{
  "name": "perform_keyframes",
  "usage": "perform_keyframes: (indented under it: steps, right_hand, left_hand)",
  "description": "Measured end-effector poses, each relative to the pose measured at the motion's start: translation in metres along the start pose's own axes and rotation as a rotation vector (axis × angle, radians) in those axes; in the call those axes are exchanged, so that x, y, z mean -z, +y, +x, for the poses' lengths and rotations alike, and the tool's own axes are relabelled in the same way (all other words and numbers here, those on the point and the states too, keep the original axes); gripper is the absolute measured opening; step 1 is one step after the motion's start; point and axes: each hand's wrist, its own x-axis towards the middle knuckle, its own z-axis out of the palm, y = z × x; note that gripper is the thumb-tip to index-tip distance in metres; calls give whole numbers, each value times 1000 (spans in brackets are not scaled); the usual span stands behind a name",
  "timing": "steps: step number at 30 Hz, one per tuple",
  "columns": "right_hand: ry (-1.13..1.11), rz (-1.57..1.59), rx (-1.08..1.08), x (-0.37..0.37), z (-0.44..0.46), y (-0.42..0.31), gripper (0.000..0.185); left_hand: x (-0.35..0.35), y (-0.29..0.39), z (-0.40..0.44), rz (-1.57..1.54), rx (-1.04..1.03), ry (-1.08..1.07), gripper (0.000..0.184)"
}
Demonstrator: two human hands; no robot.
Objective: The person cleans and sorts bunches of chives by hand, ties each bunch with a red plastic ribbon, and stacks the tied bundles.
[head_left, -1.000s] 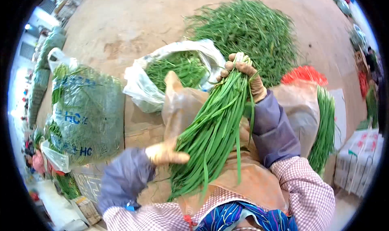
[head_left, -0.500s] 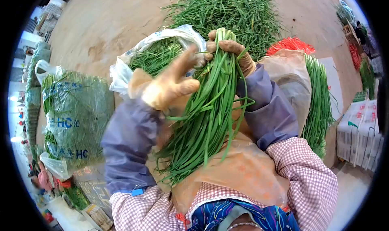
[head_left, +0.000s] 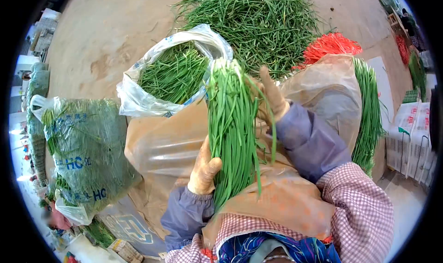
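Note:
A thick bunch of green chives (head_left: 233,129) lies lengthwise over my lap, pale cut ends pointing away from me. My left hand (head_left: 204,171), in a tan glove, is closed around its lower left side, thumb on the near face and fingers partly hidden beneath. Beside the upper right of the bunch is my gloved right hand (head_left: 273,97), with one digit stretched upward and the others partly behind the leaves. It looks open against the bunch's side. A tan plastic apron (head_left: 277,194) covers my lap under the chives.
Ahead is a large loose heap of chives (head_left: 249,23). An open white bag (head_left: 131,90) with chives stands front left, a filled clear bag (head_left: 87,143) farther left. Red ties (head_left: 333,47) and stacked chives (head_left: 367,118) are on the right, near white crates (head_left: 410,138).
The bunch has moved lower and turned straighter. My left hand has gone from open above the leaves to holding their lower left side. My right hand has left the cut ends.

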Motion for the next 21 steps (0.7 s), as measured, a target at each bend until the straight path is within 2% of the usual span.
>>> perform_keyframes:
  steps: [1,3,4,5,6,9,10,11,12,13,15,16,18,21]
  right_hand:
    - [-3,120,-31,-6,-13,11,81]
    - [-70,56,-138,-7,-26,35,74]
    - [-46,90,-237,-26,-40,37,64]
    - [41,77,-314,-33,-40,45,53]
    - [41,199,-422,-33,-34,53,44]
    - [92,329,-404,-18,-11,79,38]
    - [141,348,-409,-15,-7,81,37]
    - [259,326,-424,-8,0,90,41]
    - [270,289,-379,5,12,97,50]
    - [309,324,-444,22,22,99,55]
    - [341,464,-652,79,54,113,66]
    - [399,392,-645,109,69,129,65]
    - [508,237,-624,146,95,146,65]
    - [462,249,-720,125,90,127,75]
  left_hand:
    - [1,1,2,-6,-1,13,106]
    - [6,4,8,74,7,68,101]
    - [7,4,12,113,15,93,99]
    - [7,7,19,160,23,123,84]
    - [10,9,27,184,118,148,78]
    - [21,26,59,216,445,198,61]
    - [20,36,73,206,570,165,62]
    - [29,38,90,251,674,114,54]
    - [43,34,108,292,781,64,49]
    - [62,21,126,270,803,23,50]
    - [98,-16,171,203,944,69,51]
    - [111,-30,190,96,1075,114,49]
    - [110,-41,208,119,1047,102,50]
    - [102,-44,205,323,948,123,60]
